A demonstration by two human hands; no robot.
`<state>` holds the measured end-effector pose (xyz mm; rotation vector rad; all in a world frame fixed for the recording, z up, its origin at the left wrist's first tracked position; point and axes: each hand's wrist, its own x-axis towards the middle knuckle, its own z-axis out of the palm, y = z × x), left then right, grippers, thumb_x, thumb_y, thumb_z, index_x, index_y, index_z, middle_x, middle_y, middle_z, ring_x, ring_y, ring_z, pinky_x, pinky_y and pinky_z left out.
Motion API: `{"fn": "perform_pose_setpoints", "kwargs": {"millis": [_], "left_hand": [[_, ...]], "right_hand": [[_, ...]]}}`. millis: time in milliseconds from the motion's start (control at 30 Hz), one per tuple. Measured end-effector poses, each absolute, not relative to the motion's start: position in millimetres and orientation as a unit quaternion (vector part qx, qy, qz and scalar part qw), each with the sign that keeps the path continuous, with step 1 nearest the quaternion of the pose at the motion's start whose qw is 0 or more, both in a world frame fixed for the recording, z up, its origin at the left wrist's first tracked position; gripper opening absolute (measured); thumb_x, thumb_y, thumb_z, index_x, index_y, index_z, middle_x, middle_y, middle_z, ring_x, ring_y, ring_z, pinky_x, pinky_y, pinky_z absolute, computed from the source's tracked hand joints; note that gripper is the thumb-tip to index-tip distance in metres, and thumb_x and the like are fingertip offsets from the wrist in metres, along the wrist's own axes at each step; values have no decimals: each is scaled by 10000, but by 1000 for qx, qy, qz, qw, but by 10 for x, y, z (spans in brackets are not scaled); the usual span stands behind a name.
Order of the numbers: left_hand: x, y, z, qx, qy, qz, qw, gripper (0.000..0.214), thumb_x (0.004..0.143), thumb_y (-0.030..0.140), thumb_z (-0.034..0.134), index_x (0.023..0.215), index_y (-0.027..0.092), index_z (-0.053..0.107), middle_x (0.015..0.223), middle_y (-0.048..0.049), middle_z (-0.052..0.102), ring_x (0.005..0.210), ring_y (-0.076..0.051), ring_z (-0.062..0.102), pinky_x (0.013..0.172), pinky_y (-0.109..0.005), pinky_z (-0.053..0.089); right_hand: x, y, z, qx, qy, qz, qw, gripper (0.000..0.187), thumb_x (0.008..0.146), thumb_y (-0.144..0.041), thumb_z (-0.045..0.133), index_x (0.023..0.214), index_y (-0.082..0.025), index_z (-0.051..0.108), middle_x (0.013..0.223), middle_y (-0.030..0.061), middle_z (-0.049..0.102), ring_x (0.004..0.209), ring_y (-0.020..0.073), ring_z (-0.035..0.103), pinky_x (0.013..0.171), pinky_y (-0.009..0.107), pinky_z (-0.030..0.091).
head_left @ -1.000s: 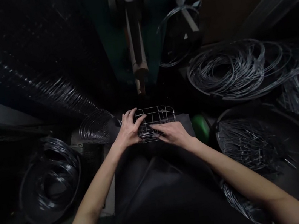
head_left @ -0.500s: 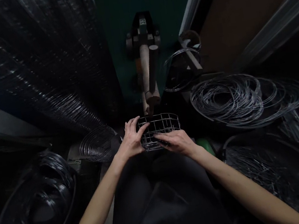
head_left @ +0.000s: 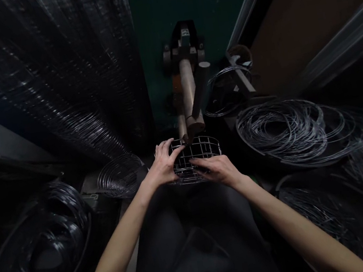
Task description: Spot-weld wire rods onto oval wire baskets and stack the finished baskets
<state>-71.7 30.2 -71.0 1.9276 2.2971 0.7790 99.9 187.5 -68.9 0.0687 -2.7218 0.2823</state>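
A round wire basket (head_left: 197, 151) of crossed metal wires is held between my two hands above my lap. My left hand (head_left: 165, 161) grips its left side, thumb laid over the upper wires. On the near right part, my right hand (head_left: 215, 167) is closed on the wires, its fingers pointing left. The basket's far rim lies right at the tip of the machine's metal arms (head_left: 190, 92), which reach toward me from a green machine body (head_left: 217, 14). Whether the tip touches the wire, I cannot tell. The undersides of both hands are hidden.
Coils of wire rings (head_left: 278, 131) fill a tub on the right, with loose cut wires (head_left: 313, 206) in another below it. A tub of rings (head_left: 54, 250) stands at left. Stacked wire mesh (head_left: 64, 81) rises at the far left, with a brown panel (head_left: 302, 9) opposite.
The view has shifted, so the machine sits lower and further right. Both hands still hold the basket, and its far rim is now closer to the tip of the machine's arms.
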Motion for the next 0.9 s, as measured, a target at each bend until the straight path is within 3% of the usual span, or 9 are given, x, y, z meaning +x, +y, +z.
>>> {"fn": "perform_pose_setpoints", "kwargs": {"millis": [267,600,767,900], "left_hand": [[-756,315,-731,628,729,272,24,933,547,371,837,1360,174,424,1420,-198,261,1307,-412,260,1077,-589,296],[-1012,533,-636,632,733,249,41,967,494,279,845,1354,171,417,1409,-192,269,1311,-421,266,1079,-586,300],[-1053,585,-718,635,722,273,22,946,510,298,845,1344,176,417,1391,-187,283,1315,-405,275,1090,-570,293],[-1071,586,-753,634,721,278,24,970,499,304,854,1348,180,401,1398,-187,269,1320,-404,268,1090,-578,290]], "right_hand": [[989,1843,-584,-23,-983,114,140,293,910,-349,547,1157,-254,673,1055,23,728,854,181,712,664,257,537],[735,2020,-553,-67,-984,94,135,283,903,-370,564,1149,-282,672,1037,-2,735,865,169,707,641,231,507],[805,2015,-604,-67,-979,93,170,285,904,-309,568,1176,-281,647,1113,21,706,934,153,669,714,215,498],[923,1969,-651,-151,-960,87,219,223,936,-320,504,1024,-249,697,1011,53,669,786,134,640,616,204,457]]}}
